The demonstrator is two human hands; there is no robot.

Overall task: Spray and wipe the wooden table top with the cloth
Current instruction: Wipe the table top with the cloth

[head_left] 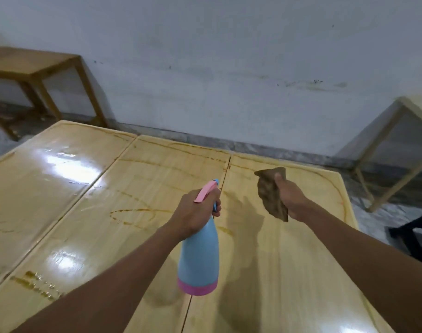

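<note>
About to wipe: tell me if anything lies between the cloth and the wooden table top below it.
Nothing visible does. The right hand grips the brown cloth above the table top, and the panel beneath shows only bare wood and shadow. The spray bottle is off to the left, in the left hand.

— What is covered on the spray bottle?
— Its neck and most of the trigger are wrapped by the left hand; whether the trigger is pressed cannot be told.
— And the cloth?
— Part of it is hidden inside the right hand.
— The wooden table top?
— Its near and left edges are cut off by the frame. The side table and the dark object at the right edge are cropped too.
</note>
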